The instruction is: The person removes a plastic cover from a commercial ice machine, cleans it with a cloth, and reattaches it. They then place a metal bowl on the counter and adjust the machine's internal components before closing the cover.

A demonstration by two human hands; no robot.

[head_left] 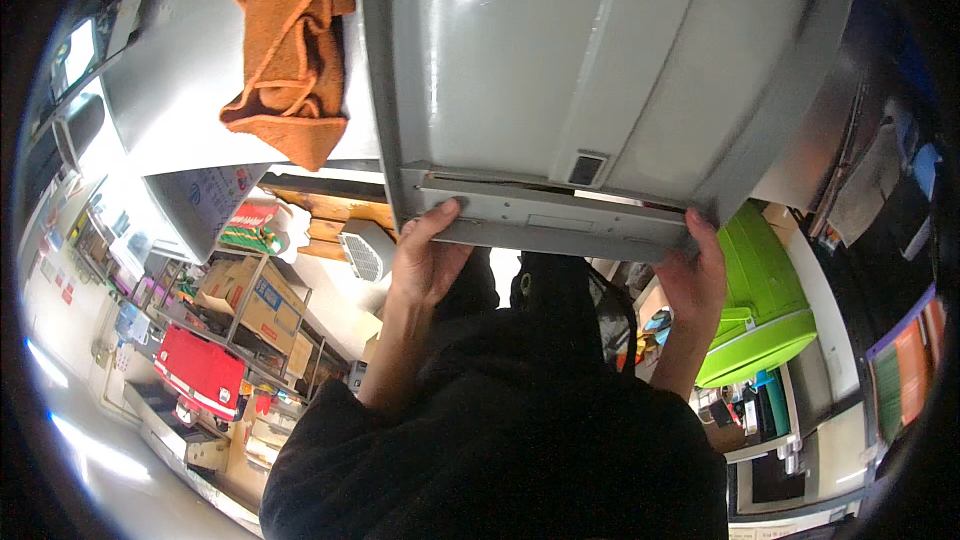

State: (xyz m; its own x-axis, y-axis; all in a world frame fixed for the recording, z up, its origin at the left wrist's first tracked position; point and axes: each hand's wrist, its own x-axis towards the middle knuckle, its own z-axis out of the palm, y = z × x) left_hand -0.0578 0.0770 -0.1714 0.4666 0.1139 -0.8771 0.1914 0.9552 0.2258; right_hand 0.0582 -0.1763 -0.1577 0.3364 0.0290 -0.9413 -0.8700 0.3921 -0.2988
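Note:
A large grey metal panel (pixel 500 70) with raised side edges and a folded front lip stretches away from my body. My left hand (pixel 430 255) grips the left end of the lip, thumb on top and fingers hidden beneath. At the lip's right end, my right hand (pixel 694 270) holds on in the same way, its thumb along the corner. A small dark rectangular fitting (pixel 587 169) sits in the panel near the lip. Narrow gaps show between the lip and the panel's flat face. Beside the panel's left edge lies a rumpled orange cloth (pixel 290 60) on a pale surface.
Close to my right hand stands a bright green plastic tub (pixel 765 310). On the left are shelving with cardboard boxes (pixel 265 305), a red case (pixel 200 370) and a grey vented box (pixel 367 248). An open-fronted cabinet (pixel 790 410) is at the lower right.

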